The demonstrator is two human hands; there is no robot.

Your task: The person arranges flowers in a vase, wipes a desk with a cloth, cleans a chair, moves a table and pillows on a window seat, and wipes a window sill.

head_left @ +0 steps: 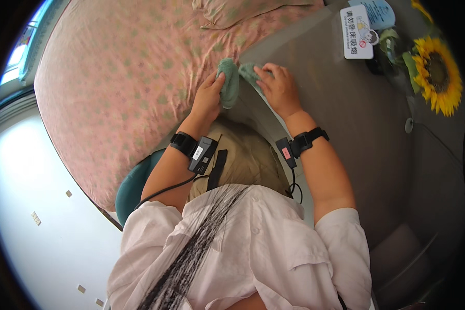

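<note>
My left hand (207,99) is closed on a folded green cloth (229,85), its thumb lying across the near face. The cloth hangs upright at the edge of the pink bed. My right hand (281,90) has its curled fingers on a second green cloth piece (249,72), beside the corner of the brown tabletop. A narrow gap separates the two green pieces at their visible parts. Whether they are one cloth or two, I cannot tell. Both wrists carry black straps with small boxes and cables.
The bed (113,77) with a pink patterned sheet spreads to the left, a pillow (237,11) at its far end. On the brown tabletop (346,113) at right stand a white sign (355,32) and a sunflower (438,75). A teal chair (134,181) shows beside me.
</note>
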